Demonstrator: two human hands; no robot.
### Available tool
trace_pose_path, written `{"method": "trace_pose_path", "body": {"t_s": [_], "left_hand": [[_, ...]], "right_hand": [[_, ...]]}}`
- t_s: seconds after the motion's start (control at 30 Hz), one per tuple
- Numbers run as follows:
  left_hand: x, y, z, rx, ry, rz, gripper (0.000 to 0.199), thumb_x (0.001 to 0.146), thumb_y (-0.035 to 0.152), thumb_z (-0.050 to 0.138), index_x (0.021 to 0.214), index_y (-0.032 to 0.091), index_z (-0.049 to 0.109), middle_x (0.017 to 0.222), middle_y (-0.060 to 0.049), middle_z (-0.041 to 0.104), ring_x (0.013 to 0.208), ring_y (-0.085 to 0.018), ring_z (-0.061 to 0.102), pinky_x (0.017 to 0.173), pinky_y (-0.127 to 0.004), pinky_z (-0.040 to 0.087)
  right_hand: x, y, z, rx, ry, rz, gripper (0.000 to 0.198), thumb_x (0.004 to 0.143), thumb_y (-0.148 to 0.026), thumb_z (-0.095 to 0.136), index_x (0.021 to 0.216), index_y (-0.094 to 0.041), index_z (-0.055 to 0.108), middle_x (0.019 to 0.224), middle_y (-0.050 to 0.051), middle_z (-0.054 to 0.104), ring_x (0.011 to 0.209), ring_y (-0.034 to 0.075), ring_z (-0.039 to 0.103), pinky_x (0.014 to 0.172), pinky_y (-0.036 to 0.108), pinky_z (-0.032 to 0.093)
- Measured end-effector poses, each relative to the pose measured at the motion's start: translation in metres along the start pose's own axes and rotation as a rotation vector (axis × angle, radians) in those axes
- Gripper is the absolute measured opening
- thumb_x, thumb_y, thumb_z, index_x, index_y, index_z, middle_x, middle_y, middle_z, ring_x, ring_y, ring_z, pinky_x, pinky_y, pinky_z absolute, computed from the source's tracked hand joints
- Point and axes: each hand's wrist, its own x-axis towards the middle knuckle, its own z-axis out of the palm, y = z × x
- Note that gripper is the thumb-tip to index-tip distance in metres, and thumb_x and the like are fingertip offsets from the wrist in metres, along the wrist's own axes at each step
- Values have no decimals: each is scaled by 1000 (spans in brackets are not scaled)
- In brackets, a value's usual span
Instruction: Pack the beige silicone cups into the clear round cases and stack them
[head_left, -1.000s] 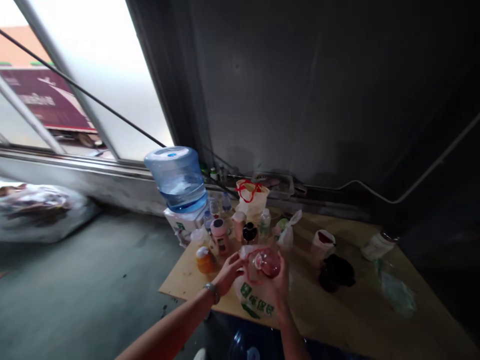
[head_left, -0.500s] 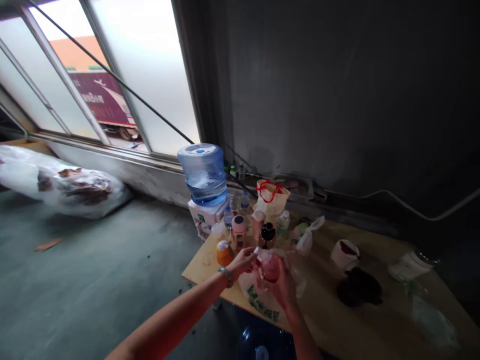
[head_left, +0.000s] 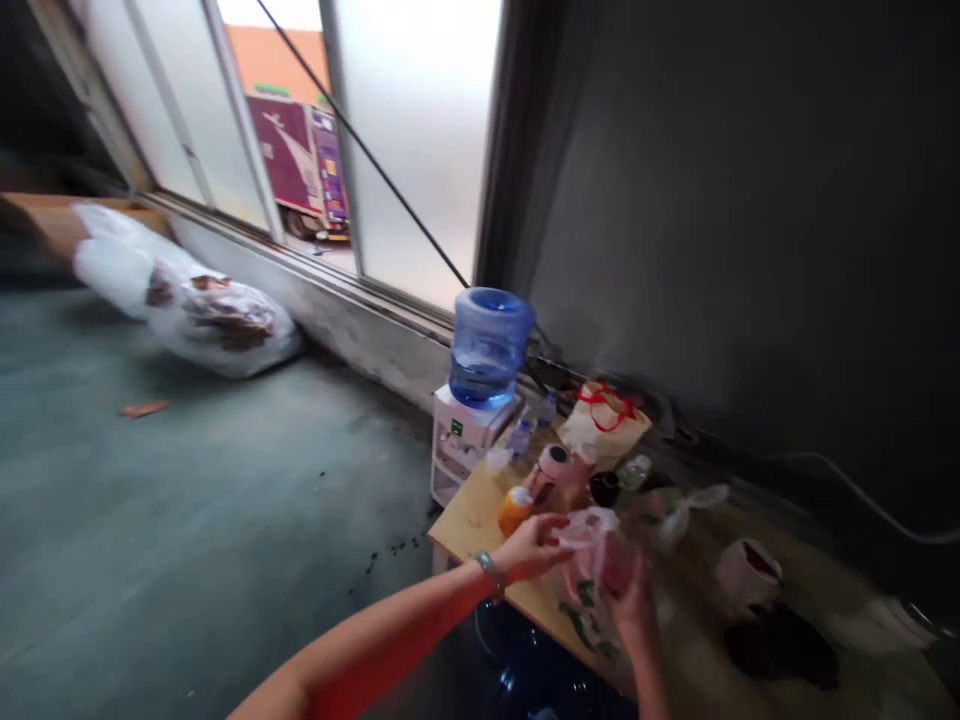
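A thin see-through plastic bag [head_left: 592, 525] with something reddish-pink inside is held between my hands above the near edge of the table. My left hand [head_left: 531, 548], with a bracelet at the wrist, pinches the bag's left side. My right hand [head_left: 634, 598] is closed round its right side; part of that grip is blurred. What the reddish content is I cannot make out. Below lies a larger white bag with green print [head_left: 589, 615]. Just beyond my left hand stand an orange bottle with a white cap [head_left: 514, 510] and a pink flask [head_left: 549, 472].
A water dispenser [head_left: 465, 430] with a blue water jug [head_left: 491, 350] stands by the far left table corner. On the wooden table [head_left: 457, 530] are a cream bag with red handles [head_left: 604, 425], a white container [head_left: 748, 572] and a dark cloth-like heap [head_left: 780, 645]. Filled plastic sacks [head_left: 225, 325] lie under the window.
The view has swung left, so the table and dispenser sit farther right in the picture. Both hands still hold the plastic bag, and my left hand's fingers look more stretched along its edge.
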Motion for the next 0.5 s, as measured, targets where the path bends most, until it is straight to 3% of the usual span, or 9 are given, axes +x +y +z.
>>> {"method": "trace_pose_path", "body": {"t_s": [0.07, 0.13, 0.17, 0.2, 0.23, 0.3, 0.37, 0.5], "left_hand": [[-38, 1, -45, 18, -25, 6, 66, 63, 42, 91, 121, 15, 75, 116, -14, 76, 96, -26, 70, 73, -30, 53], [-87, -9, -93, 25, -36, -9, 61, 65, 47, 90, 116, 17, 77, 113, -12, 78, 88, -23, 71, 69, -29, 52], [-114, -17, -117, 29, -30, -25, 61, 66, 51, 88, 115, 17, 77, 111, -12, 78, 85, -22, 71, 68, -28, 52], [-142, -26, -140, 34, -14, -45, 62, 68, 55, 86, 116, 17, 76, 112, -13, 78, 86, -22, 71, 70, -28, 53], [-170, -36, -162, 42, 17, -64, 65, 70, 59, 84, 118, 17, 75, 114, -13, 77, 89, -22, 71, 74, -29, 54], [-222, -51, -206, 72, 118, -90, 67, 75, 65, 79, 122, 17, 72, 118, -15, 76, 97, -24, 71, 82, -31, 56], [-266, -56, -248, 116, 248, -82, 66, 78, 67, 75, 122, 18, 72, 117, -15, 76, 102, -26, 72, 87, -33, 57], [-329, -47, -318, 238, 522, -2, 51, 84, 64, 70, 112, 21, 77, 96, -10, 80, 88, -27, 75, 81, -35, 60]], "right_hand": [[0, -38, -5, -20, 132, -5, 96, 62, -76, 69, 122, -2, 58, 130, 41, 56, 131, 63, 49, 107, 76, 41], [-8, -94, 7, -32, 309, -16, 72, 78, -68, 61, 118, -8, 61, 124, 38, 61, 130, 55, 54, 110, 70, 42], [-16, -129, 22, -4, 239, -18, 61, 82, -64, 62, 116, -13, 62, 121, 34, 64, 127, 51, 58, 109, 68, 44], [-26, -165, 43, 67, 91, -23, 57, 82, -64, 61, 112, -15, 63, 119, 33, 65, 122, 51, 61, 108, 73, 40], [-38, -203, 71, 133, -65, -39, 58, 82, -67, 55, 110, -16, 65, 113, 28, 69, 109, 47, 67, 100, 73, 47], [-58, -272, 142, 256, -445, -73, 51, 88, -58, 53, 112, -16, 69, 102, 15, 75, 95, 29, 74, 87, 47, 61], [-74, -328, 224, 306, -767, -92, 37, 87, -38, 66, 116, -15, 71, 96, 6, 77, 88, 19, 74, 85, 33, 61], [-116, -421, 368, 284, -1182, -123, 20, 84, -19, 79, 102, -13, 74, 87, 2, 76, 74, 13, 69, 75, 30, 60]]}}
